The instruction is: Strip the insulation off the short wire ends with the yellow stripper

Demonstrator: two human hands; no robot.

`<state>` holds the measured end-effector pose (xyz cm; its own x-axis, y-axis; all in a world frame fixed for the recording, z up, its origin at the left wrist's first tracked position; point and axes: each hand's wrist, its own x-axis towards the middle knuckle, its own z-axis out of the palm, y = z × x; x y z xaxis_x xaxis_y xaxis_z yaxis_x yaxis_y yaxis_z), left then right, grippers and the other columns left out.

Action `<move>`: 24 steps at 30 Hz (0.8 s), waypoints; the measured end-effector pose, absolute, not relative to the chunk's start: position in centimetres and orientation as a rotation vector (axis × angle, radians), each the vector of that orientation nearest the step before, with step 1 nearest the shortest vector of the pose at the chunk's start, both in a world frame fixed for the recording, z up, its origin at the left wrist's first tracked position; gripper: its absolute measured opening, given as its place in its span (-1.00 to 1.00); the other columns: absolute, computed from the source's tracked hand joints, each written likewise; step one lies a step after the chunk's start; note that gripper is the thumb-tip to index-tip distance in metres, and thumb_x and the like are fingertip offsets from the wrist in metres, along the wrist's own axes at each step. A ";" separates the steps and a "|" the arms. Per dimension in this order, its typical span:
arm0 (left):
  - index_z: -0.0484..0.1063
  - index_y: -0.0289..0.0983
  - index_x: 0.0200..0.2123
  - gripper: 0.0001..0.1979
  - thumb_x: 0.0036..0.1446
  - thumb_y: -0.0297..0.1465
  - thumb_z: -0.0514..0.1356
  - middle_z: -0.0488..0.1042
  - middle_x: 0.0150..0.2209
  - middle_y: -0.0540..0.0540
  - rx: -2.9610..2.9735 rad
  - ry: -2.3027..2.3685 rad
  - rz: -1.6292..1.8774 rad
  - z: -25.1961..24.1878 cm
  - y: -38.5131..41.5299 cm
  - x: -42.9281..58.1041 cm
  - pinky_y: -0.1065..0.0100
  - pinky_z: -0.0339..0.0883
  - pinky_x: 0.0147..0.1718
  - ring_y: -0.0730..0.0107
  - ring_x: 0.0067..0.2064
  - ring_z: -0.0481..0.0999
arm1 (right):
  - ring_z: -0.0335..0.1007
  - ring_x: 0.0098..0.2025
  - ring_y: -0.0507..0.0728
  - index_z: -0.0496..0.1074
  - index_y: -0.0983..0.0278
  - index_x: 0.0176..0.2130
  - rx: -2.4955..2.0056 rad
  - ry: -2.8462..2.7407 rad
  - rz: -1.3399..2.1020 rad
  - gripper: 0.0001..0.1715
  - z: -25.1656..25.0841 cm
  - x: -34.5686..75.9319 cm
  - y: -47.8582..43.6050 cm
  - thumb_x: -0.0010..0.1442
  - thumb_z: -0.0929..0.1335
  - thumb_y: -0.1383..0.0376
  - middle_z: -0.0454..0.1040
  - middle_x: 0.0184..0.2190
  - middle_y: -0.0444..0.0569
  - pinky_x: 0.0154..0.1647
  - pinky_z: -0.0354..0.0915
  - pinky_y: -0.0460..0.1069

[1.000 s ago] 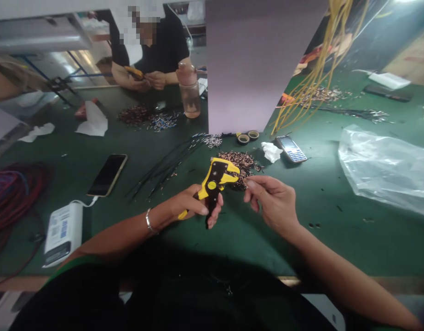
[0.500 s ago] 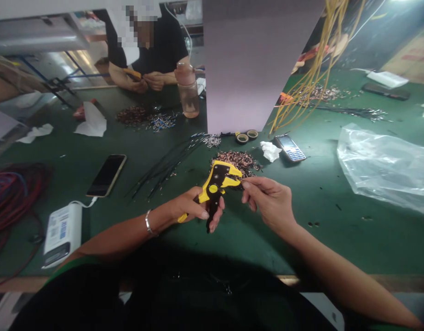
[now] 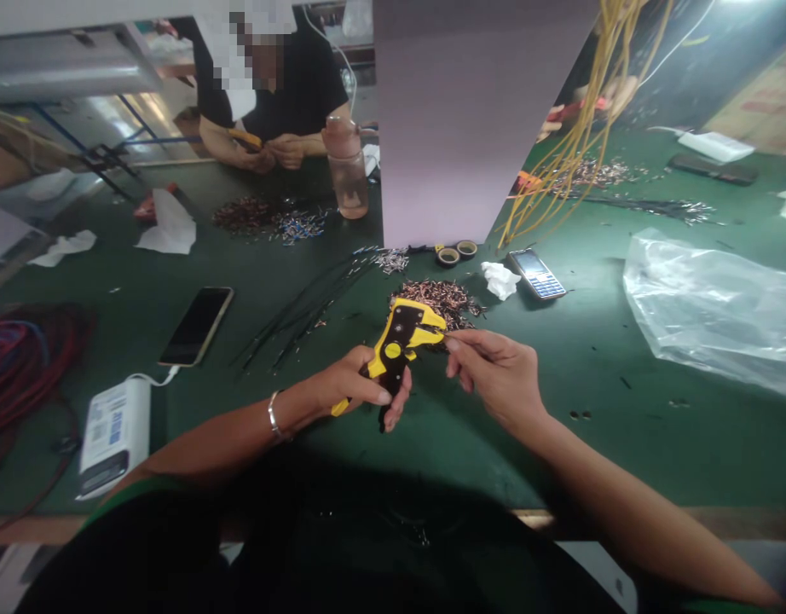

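A: What's the left hand (image 3: 358, 384) doing?

B: It's closed firmly around the grip of a yellow-and-black wire stripper (image 3: 393, 350), held just above the green bench mat (image 3: 559, 443), with the tool's head angled far and to the right.

A: And the right hand (image 3: 495, 371)?

B: Thumb and forefinger are pinched together on a thin wire end (image 3: 442, 341), right at the stripper's head. The wire is too fine to tell whether it's actually inside the jaws.

A: So which step is this?

B: It looks like the feeding-in stage: wire and tool are meeting, and nothing shows the handles being squeezed. Seating the wire end squarely in the head is what this position calls for, then a firm squeeze.

A: What's around them?

B: A heap of copper-tipped wire pieces (image 3: 436, 303) lies just beyond the stripper, with loose black wires (image 3: 307, 315) to the left. Farther off, across the bench, a co-worker's hands (image 3: 284, 152) hold a similar yellow tool (image 3: 245, 136).
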<state>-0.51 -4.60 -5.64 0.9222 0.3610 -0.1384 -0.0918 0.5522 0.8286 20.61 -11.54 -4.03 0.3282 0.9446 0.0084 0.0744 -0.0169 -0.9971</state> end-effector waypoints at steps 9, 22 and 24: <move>0.51 -0.37 -0.28 -0.82 -0.01 -0.45 0.34 0.51 -0.52 -0.08 0.968 0.358 0.282 -5.5 -4.7 -0.6 0.26 0.48 -0.48 0.34 -0.52 0.50 | 0.20 -0.73 -0.07 0.64 0.23 -0.37 -1.407 -1.018 0.920 -0.86 -4.0 20.7 -11.4 0.09 0.45 0.24 0.46 -0.69 -0.19 -0.72 0.17 -0.11; 0.46 -0.34 -0.35 -0.80 -0.06 -0.43 0.39 0.46 -0.61 0.01 0.920 0.487 0.322 -5.1 -5.2 -0.4 0.36 0.41 -0.65 0.44 -0.65 0.41 | 0.23 -0.71 -0.05 0.59 0.25 -0.33 -1.345 -1.033 0.961 -0.84 -4.2 21.1 -11.2 0.11 0.44 0.21 0.49 -0.64 -0.18 -0.69 0.17 -0.08; 0.44 -0.33 -0.40 -0.82 -0.06 -0.44 0.38 0.41 -0.66 0.06 0.921 0.519 0.346 -5.1 -5.1 -0.5 0.42 0.35 -0.71 0.50 -0.70 0.34 | 0.23 -0.71 -0.05 0.59 0.25 -0.32 -1.346 -1.047 0.970 -0.82 -4.3 21.2 -11.1 0.12 0.43 0.19 0.50 -0.63 -0.17 -0.69 0.17 -0.08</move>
